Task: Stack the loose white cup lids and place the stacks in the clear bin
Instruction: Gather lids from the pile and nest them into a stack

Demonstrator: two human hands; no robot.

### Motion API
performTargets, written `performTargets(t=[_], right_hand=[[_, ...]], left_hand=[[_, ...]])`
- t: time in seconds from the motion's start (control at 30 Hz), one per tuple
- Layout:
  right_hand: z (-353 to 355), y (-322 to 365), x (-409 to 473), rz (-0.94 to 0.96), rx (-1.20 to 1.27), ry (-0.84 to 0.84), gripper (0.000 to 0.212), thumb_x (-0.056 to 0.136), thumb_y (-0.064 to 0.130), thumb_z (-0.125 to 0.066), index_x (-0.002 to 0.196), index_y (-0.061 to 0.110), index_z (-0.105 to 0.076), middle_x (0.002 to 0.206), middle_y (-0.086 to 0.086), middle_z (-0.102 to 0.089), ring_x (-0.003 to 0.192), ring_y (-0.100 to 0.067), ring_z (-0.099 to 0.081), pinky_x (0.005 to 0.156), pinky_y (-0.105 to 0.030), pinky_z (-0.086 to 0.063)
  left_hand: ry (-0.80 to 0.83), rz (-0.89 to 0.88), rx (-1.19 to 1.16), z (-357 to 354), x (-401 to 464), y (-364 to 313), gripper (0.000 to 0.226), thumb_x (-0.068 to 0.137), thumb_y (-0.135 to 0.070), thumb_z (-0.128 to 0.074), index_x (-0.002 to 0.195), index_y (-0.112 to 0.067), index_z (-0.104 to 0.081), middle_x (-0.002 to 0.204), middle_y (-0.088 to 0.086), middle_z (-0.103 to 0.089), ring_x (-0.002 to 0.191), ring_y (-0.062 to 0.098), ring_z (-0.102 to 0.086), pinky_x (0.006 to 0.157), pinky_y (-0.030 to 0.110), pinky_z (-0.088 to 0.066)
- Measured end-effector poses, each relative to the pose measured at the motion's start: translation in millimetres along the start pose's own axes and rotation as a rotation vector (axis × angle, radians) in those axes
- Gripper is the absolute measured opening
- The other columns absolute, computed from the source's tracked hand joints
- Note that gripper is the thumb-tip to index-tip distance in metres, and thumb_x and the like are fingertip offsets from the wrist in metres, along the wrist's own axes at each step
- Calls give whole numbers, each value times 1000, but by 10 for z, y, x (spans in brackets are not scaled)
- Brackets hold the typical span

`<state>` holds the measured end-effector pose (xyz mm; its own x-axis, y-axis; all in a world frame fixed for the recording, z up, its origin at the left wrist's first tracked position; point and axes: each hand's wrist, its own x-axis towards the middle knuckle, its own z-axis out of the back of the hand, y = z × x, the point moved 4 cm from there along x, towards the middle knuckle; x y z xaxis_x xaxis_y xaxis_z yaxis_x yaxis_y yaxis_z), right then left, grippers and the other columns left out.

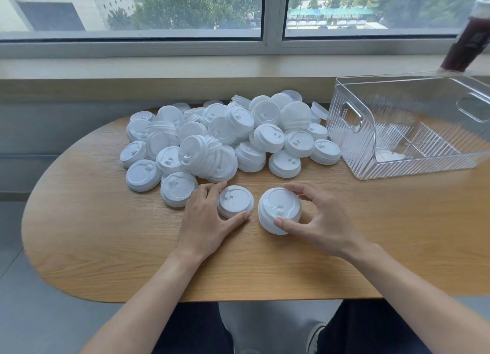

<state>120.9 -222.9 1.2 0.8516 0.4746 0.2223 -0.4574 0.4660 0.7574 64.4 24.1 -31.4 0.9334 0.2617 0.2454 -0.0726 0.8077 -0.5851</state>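
- The left hand [209, 221] curled round one white lid [235, 201] on the wooden table [106, 247], fingers at its far edge and thumb at its near edge.
- The right hand [318, 218] pinched a short stack of lids [279, 210] just beside that lid, thumb on the near side and fingers arched over the far rim; the stack looked two or three deep, though the exact number could not be told.
- The two held pieces sat side by side, close but apart, in front of the pile [228, 136].
- The pile lay heaped in the middle of the table; several dozen lids by rough judgement, too overlapped to count, with some already nested in tilted runs.
- One clear bin [344, 131] stood to the right of the pile, near it; something white showed low on its floor, too unclear to name.
- One dark drink cup [466, 41] stood on the sill behind the bin.
- The lids were probably very light, thin plastic, slightly springy and easily dented, so a gentle hold across the rim would suit.
- Smooth sides would likely slide, and tall stacks could lean or topple, so steadying them from both sides seemed wise.
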Motion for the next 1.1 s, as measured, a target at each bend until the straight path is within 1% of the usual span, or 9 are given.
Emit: performTargets(t=[0.1, 0.3, 0.4, 0.53, 0.63, 0.73, 0.9, 1.0, 1.1], right_hand=[[-22, -32, -9, -10, 1, 3, 69, 72, 42, -92, 133, 25, -65, 132, 22, -62, 125, 2, -56, 109, -24, -43], [-72, -66, -13, -31, -6, 10, 73, 74, 51, -86, 138, 25, -62, 135, 25, -58, 129, 4, -52, 111, -24, -41], [-100, -60, -16, -45, 14, 16, 78, 73, 61, -78, 141, 26, -60, 137, 26, -56, 131, 1, -52, 114, -31, -42], [-130, -59, -38, -39, 38, 22, 80, 75, 60, -78, 143, 24, -58, 139, 24, -55, 135, -4, -51, 114, -39, -45], [-157, -90, -60, -41, 29, 16, 81, 74, 57, -80, 145, 28, -55, 139, 25, -55, 134, 1, -48, 113, -29, -42], [-171, -124, -82, -61, 48, -7, 81, 76, 47, -89, 146, 31, -53, 137, 25, -56, 129, 5, -50, 108, -17, -41], [-170, -131, -91, -67, 66, 0, 91, 72, 43, -93, 149, 27, -49, 140, 17, -57, 128, 1, -53, 108, -18, -41], [-158, -145, -100, -66, 85, 2, 89, 72, 41, -94, 148, 27, -50, 138, 17, -58, 127, 2, -53, 107, -14, -41], [-156, -151, -109, -71, 127, 6, 92, 68, 54, -90, 148, 29, -50, 137, 19, -59, 126, 2, -54, 103, -10, -40]], left_hand=[[28, 8, -34, 3, -4, -7, 94, 74, -75, -66, 151, -23, -50, 141, -7, -52, 132, 11, -46, 113, 31, -34], [109, 44, -186, 51, 39, -22, 90, 69, -51, -57, 155, -24, -46, 147, -12, -55, 136, 8, -50, 118, 39, -38], [137, 69, -248, 69, 32, -10, 86, 69, -40, -62, 152, -23, -50, 145, -11, -58, 135, 8, -52, 117, 40, -40], [130, 88, -273, 81, 36, 0, 80, 71, -34, -71, 149, -24, -53, 142, -15, -60, 134, 2, -51, 118, 33, -38], [112, 85, -271, 60, 39, 29, 76, 77, -30, -84, 148, -26, -54, 137, -17, -61, 129, -1, -52, 116, 27, -38], [78, 67, -243, 42, 30, 27, 82, 76, -44, -89, 147, -26, -53, 130, -14, -61, 122, 1, -54, 110, 25, -39], [76, 6, -77, -2, 7, -13, 93, 75, -66, -80, 152, -24, -48, 139, -9, -48, 131, 6, -41, 113, 25, -32], [113, -28, -81, 13, 25, -31, 90, 76, -56, -73, 154, -21, -47, 151, -9, -49, 141, 9, -42, 119, 30, -31], [107, -7, -138, 28, 24, -7, 81, 77, -43, -76, 151, -22, -50, 145, -10, -58, 136, 8, -50, 118, 36, -37]])
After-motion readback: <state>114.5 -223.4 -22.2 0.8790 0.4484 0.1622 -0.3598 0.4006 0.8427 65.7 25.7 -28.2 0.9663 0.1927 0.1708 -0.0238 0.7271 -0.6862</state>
